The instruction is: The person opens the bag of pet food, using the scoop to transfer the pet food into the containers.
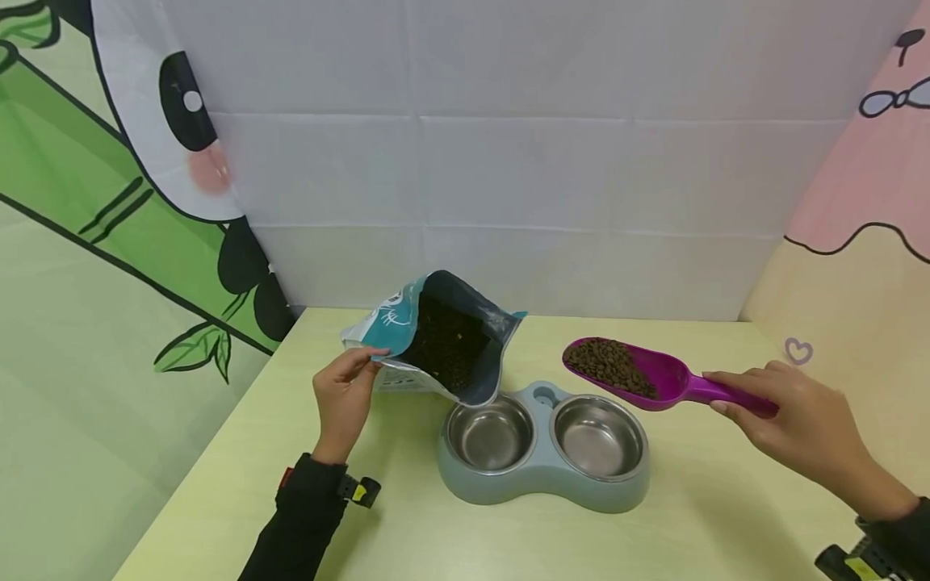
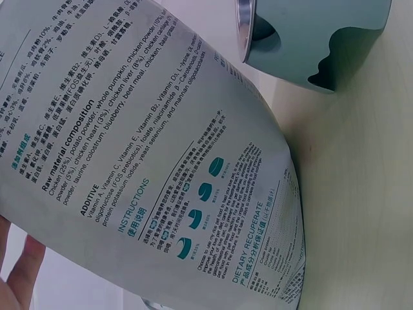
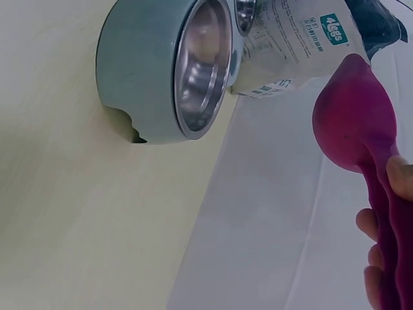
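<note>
Kibble (image 1: 609, 367) seems already scooped: my right hand (image 1: 792, 411) grips the purple scoop (image 1: 674, 383), my left hand (image 1: 345, 395) pinches the open bag (image 1: 395, 324), both toward the table's (image 1: 414, 541) far edge. Nearer me stands the double bowl (image 1: 543, 474); next move, I think, calls for level wrist above it.

Cropped, covered, too small
The near edge of the desk (image 1: 508, 541) falls outside the head view; the bag (image 1: 398, 323) covers part of the bowl (image 1: 490, 440) nearer the left edge. From the wrists, some print (image 2: 274, 271) is unreadable, the left fingers (image 2: 26, 271) are cropped, and the scoop (image 3: 355, 119) hides its kibble (image 1: 610, 367).
</note>
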Tool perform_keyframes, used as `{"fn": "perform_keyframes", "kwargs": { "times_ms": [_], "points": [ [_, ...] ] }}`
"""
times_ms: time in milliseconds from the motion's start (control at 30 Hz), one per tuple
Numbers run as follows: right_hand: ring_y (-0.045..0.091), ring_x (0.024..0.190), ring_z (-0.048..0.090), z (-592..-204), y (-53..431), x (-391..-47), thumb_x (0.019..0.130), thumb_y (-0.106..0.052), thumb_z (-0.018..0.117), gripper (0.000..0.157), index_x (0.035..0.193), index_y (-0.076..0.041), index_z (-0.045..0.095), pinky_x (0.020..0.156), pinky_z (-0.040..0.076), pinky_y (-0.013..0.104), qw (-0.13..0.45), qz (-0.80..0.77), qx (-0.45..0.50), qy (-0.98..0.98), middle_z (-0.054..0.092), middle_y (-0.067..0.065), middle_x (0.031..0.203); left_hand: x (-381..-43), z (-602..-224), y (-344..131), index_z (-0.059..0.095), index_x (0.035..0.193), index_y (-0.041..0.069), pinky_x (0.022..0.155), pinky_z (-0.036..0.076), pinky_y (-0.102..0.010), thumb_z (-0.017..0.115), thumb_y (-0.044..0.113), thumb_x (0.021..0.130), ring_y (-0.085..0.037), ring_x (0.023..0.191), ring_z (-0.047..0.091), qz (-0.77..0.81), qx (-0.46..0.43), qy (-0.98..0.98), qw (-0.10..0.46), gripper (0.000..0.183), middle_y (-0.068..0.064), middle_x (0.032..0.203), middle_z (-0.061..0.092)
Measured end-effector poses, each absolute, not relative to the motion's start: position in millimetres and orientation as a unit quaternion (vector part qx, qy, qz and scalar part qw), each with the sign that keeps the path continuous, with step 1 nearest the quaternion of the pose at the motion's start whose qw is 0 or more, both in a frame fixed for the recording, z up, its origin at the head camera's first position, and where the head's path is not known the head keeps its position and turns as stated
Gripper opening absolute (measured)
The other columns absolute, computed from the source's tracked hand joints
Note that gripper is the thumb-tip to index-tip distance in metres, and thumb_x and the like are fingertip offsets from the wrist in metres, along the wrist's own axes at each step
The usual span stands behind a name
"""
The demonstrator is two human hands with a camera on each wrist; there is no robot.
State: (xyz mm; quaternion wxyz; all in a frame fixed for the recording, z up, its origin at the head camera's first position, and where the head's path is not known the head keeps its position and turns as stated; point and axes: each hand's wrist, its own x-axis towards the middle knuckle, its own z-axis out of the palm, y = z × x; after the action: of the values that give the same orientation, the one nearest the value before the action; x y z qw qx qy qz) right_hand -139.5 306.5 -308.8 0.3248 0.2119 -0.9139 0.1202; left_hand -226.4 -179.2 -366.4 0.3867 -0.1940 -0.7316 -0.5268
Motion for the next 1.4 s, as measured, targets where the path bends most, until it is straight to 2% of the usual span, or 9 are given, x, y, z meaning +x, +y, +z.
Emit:
{"fn": "perform_keyframes", "kwargs": {
  "times_ms": [167, 333, 467, 700, 967, 1100, 1400],
  "points": [
    [0.0, 0.057, 0.031, -314, 313, -139, 0.058, -0.019, 0.079, 0.04, 0.096, -0.026, 0.068, 0.04, 0.024, 0.019, 0.322, 0.113, 0.219, -0.914, 0.046, -0.017, 0.07, -228, -367, -180, 0.066, 0.091, 0.003, 0.075, 0.049, -0.019, 0.059, -0.008, 0.08, -0.014, 0.08, 0.061, -0.53, -0.196, -0.729, 0.386, 0.017, -0.013, 0.084, 0.065],
    [-0.001, 0.057, 0.032, -319, 321, -138, 0.057, -0.02, 0.08, 0.041, 0.095, -0.027, 0.068, 0.04, 0.026, 0.02, 0.314, 0.109, 0.224, -0.916, 0.045, -0.017, 0.071, -227, -366, -180, 0.068, 0.092, 0.009, 0.076, 0.049, -0.021, 0.059, -0.004, 0.081, -0.015, 0.08, 0.061, -0.532, -0.193, -0.725, 0.393, 0.019, -0.008, 0.085, 0.065],
    [-0.003, 0.058, 0.032, -322, 327, -137, 0.055, -0.019, 0.08, 0.043, 0.095, -0.029, 0.067, 0.04, 0.027, 0.02, 0.303, 0.114, 0.237, -0.916, 0.046, -0.019, 0.071, -226, -366, -179, 0.068, 0.093, 0.01, 0.076, 0.049, -0.021, 0.059, -0.003, 0.082, -0.015, 0.081, 0.061, -0.533, -0.198, -0.721, 0.397, 0.019, -0.009, 0.085, 0.065],
    [-0.005, 0.059, 0.033, -328, 336, -138, 0.054, -0.018, 0.081, 0.047, 0.097, -0.031, 0.066, 0.041, 0.026, 0.015, 0.286, 0.103, 0.268, -0.914, 0.048, -0.023, 0.074, -209, -345, -171, 0.065, 0.09, -0.002, 0.075, 0.048, -0.019, 0.057, -0.007, 0.081, -0.011, 0.08, 0.06, -0.533, -0.196, -0.726, 0.388, 0.013, -0.016, 0.083, 0.064],
    [-0.005, 0.062, 0.033, -328, 338, -143, 0.058, -0.021, 0.08, 0.044, 0.097, -0.034, 0.065, 0.041, 0.026, 0.015, 0.258, 0.077, 0.29, -0.919, 0.049, -0.028, 0.075, -210, -345, -171, 0.065, 0.091, -0.002, 0.076, 0.049, -0.02, 0.057, -0.007, 0.082, -0.011, 0.081, 0.06, -0.532, -0.192, -0.729, 0.384, 0.013, -0.016, 0.084, 0.064],
    [-0.005, 0.064, 0.033, -327, 337, -147, 0.06, -0.022, 0.079, 0.041, 0.097, -0.034, 0.065, 0.041, 0.028, 0.016, 0.242, 0.061, 0.302, -0.92, 0.048, -0.027, 0.076, -213, -349, -172, 0.065, 0.091, -0.001, 0.076, 0.048, -0.019, 0.057, -0.007, 0.082, -0.011, 0.081, 0.06, -0.534, -0.192, -0.727, 0.387, 0.014, -0.015, 0.084, 0.065],
    [-0.005, 0.064, 0.033, -327, 335, -154, 0.06, -0.024, 0.078, 0.037, 0.093, -0.034, 0.065, 0.042, 0.028, 0.016, 0.225, 0.038, 0.33, -0.916, 0.047, -0.027, 0.075, -229, -370, -179, 0.068, 0.094, 0.012, 0.077, 0.049, -0.022, 0.059, -0.002, 0.083, -0.016, 0.083, 0.061, -0.534, -0.19, -0.725, 0.392, 0.02, -0.007, 0.087, 0.066]
  ]
}}
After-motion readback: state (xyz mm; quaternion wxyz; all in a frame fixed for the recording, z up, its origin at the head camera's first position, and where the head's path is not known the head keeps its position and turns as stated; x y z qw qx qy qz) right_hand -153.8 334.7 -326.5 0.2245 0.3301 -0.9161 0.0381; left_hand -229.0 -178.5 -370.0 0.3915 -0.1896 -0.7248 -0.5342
